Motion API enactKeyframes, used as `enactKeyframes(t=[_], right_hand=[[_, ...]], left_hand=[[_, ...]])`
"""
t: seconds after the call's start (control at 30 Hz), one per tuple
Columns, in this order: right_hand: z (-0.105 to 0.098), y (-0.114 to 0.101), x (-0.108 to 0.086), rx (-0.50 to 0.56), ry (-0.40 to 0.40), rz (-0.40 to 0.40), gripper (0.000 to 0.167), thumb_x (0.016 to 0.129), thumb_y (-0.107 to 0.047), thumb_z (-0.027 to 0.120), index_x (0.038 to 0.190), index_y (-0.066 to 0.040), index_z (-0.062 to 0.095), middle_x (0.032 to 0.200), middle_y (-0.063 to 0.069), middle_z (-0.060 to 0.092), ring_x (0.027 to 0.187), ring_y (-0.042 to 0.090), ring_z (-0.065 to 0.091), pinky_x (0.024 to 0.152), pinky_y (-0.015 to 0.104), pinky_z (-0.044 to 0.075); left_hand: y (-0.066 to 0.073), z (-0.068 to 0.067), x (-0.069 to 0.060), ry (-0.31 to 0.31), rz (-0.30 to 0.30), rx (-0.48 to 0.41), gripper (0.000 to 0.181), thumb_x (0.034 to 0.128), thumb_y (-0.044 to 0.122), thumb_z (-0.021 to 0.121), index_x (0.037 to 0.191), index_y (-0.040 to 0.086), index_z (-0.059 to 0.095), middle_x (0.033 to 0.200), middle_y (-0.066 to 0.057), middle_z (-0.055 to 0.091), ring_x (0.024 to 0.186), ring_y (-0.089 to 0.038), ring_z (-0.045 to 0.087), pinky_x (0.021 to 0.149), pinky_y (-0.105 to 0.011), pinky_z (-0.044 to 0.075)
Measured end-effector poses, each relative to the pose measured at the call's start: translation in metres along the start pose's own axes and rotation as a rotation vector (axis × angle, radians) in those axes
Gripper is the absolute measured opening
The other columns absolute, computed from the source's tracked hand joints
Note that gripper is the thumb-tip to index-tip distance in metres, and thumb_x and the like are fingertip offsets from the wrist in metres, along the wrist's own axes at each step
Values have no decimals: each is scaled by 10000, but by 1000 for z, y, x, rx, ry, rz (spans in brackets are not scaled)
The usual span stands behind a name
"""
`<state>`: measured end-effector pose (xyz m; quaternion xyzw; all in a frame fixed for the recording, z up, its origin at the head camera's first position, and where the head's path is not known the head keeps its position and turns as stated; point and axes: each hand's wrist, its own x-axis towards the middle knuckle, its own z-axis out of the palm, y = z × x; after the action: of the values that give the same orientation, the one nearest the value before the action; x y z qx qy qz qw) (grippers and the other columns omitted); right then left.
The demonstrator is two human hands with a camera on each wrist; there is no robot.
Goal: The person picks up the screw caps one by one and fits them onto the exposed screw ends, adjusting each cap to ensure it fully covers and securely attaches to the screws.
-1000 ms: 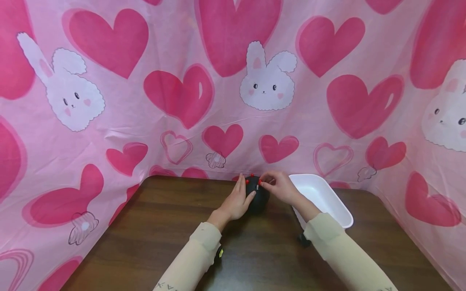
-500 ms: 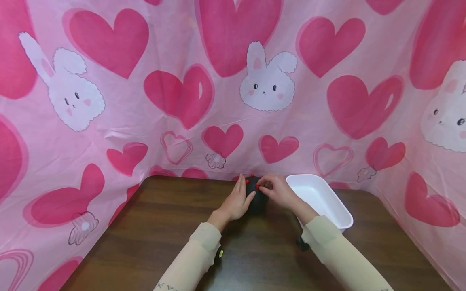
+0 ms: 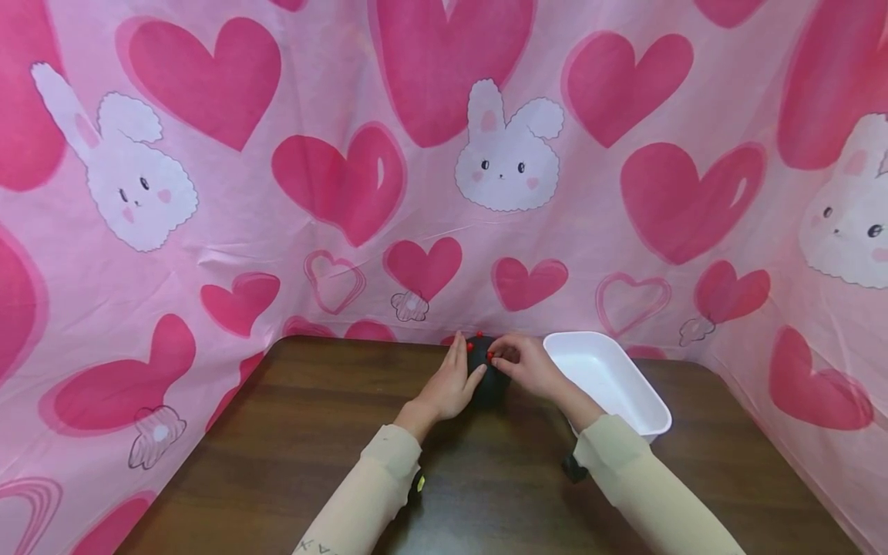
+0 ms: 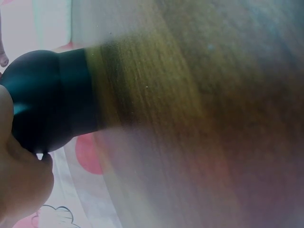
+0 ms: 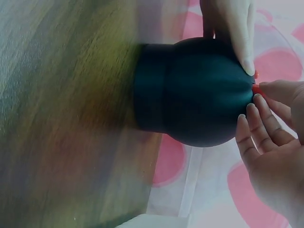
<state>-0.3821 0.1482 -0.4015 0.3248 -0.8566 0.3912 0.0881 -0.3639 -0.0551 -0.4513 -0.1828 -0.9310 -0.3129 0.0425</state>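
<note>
A black, bulb-shaped object (image 3: 491, 389) with a narrower cylindrical base stands on the table; the right wrist view shows its smooth rounded body (image 5: 204, 95). My left hand (image 3: 446, 388) holds its left side, fingers stretched along it and thumb on the near side. From the right, my right hand (image 3: 534, 368) pinches a small red knob (image 5: 257, 89) between thumb and forefinger against the object's top. Its other fingers are loosely bent beside the body. Two more red knobs show on top, a left one (image 3: 469, 348) and a far one (image 3: 479, 334).
A white rectangular tray (image 3: 655, 401) lies to the right, partly behind my right forearm. The brown wooden table (image 3: 312, 432) ends at a pink cloth (image 3: 430, 208) with hearts and rabbits. A small black item (image 3: 574, 468) shows beside the right cuff.
My right hand has moved slightly left and down with the red knob, which now sits over the spot where a small silvery bit showed. The left hand has stayed in place.
</note>
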Motion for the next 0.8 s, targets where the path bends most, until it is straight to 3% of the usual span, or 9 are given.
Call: enactKeyframes(t=[0.27,0.53,0.8], right_hand=[[-1,-2,-6,97,16,57,223,937,-29,703,1156,13,699,1008,120,736,910,250,692,906,461,593],[-14,-14,-15,41,109,66,251,951,-70,702,1194,-8,699,1084,151,732,957,289,703,896,493,591],[-15,-9,-28,-63,219,69,355,937,-67,703,1286,-25,650,1156,184,655,1007,312,656,876,496,579]], left_hand=[[0,0,-2,-8,3,-14,844,1074,492,419,1634,13,7,1723,-138,-8,1576,-301,127,1225,-456,260],[-4,-2,1,8,20,-21,839,1075,472,436,1631,-1,22,1719,-157,16,1576,-315,123,1227,-485,251],[-6,-11,-3,-22,17,64,824,1066,491,439,1637,19,80,1720,-127,87,1581,-322,86,1251,-455,189]])
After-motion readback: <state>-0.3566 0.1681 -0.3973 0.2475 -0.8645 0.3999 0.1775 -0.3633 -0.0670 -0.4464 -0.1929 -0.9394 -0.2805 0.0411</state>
